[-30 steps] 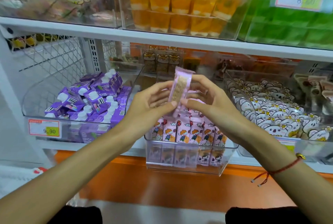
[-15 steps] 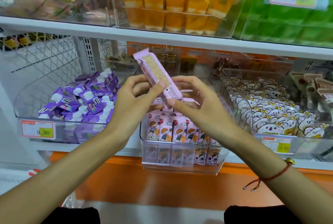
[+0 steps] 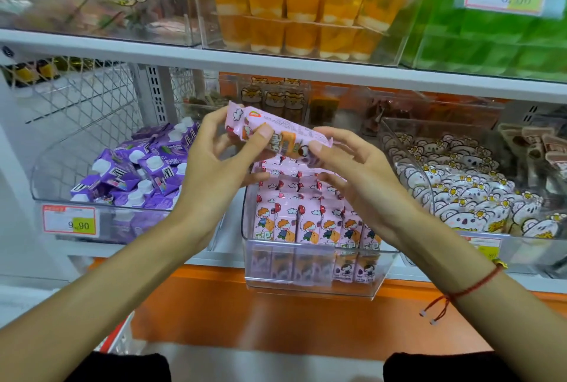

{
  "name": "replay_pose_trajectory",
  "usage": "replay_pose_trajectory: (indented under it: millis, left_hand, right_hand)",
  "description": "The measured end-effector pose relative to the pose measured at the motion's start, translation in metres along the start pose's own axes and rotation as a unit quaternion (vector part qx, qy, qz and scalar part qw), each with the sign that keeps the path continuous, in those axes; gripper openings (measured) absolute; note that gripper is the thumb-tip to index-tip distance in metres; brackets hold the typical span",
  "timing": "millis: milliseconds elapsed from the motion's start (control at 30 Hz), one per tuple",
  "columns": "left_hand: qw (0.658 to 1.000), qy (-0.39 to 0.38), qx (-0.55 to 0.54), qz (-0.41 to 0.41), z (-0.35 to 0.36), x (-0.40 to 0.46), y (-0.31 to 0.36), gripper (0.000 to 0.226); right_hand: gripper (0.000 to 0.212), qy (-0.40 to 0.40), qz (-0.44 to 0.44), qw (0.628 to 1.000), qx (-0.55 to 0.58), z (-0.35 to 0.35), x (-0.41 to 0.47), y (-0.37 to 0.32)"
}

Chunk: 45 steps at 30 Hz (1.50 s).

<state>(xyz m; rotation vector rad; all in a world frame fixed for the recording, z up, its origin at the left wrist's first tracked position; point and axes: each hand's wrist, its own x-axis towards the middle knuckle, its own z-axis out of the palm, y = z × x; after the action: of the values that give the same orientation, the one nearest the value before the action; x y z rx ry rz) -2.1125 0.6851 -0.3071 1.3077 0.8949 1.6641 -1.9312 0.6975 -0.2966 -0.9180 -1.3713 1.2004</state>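
Looking out from the person's head, facing forward and tilting slightly down toward the clear bin (image 3: 254, 246) at the shelf front. Sitting close, within arm's reach of the bin. Centring on the pink packet (image 3: 285, 136) just above the bin, framing the left hand (image 3: 211, 173) and right hand (image 3: 365, 179) at its two ends. Taking in widely the purple pouches (image 3: 132, 166) left of the bin, the koala packets (image 3: 472, 197) right of it, the orange cups (image 3: 300, 13) above it.

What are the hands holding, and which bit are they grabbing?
A pink snack packet, held by its two ends. The left hand pinches the left end, thumb on the front; the right hand pinches the right end.
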Motion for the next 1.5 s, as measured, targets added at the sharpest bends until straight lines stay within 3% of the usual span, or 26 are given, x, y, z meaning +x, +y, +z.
replay_pose_trajectory:
  millis: [200,267,333,500,633,733,967,1100,1300,1500]
  left_hand:
    - [0.997,-0.032,0.056,0.038,0.002,0.002,-0.004,0.024]
    - [0.997,-0.013,0.062,0.055,-0.003,0.006,-0.004,0.020]
    - [0.995,0.008,0.070,0.076,-0.009,0.011,-0.002,0.023]
    - [0.979,0.037,0.138,0.149,-0.023,0.016,-0.001,0.034]
    - [0.970,0.026,0.169,0.171,-0.026,0.017,-0.003,0.035]
    - [0.966,0.002,0.188,0.177,-0.025,0.017,-0.005,0.034]
    - [0.954,-0.071,0.249,0.150,-0.027,0.017,-0.015,0.030]
    - [0.891,-0.130,0.398,0.175,-0.027,0.025,-0.011,0.030]
    - [0.788,-0.153,0.584,0.120,-0.015,0.042,-0.010,0.028]
    - [0.861,-0.055,0.499,0.081,-0.029,0.019,-0.014,0.030]
  right_hand:
    - [0.019,0.026,0.059,0.997,0.040,-0.001,0.013,0.010]
    - [0.023,0.009,0.049,0.999,-0.008,0.005,0.018,0.015]
    - [0.031,0.020,0.002,0.990,-0.139,0.010,0.024,0.022]
    - [0.013,-0.026,-0.135,0.882,-0.450,0.020,0.028,0.039]
    - [0.048,-0.085,-0.140,0.774,-0.611,0.027,0.031,0.047]
    - [0.052,-0.114,-0.128,0.740,-0.650,0.026,0.030,0.047]
    - [0.056,-0.170,-0.124,0.761,-0.614,0.013,0.022,0.039]
    - [0.056,-0.173,-0.129,0.761,-0.611,0.009,0.014,0.040]
    - [0.054,-0.173,-0.131,0.770,-0.600,0.008,0.012,0.040]
    - [0.045,-0.141,-0.148,0.793,-0.573,0.010,0.018,0.040]
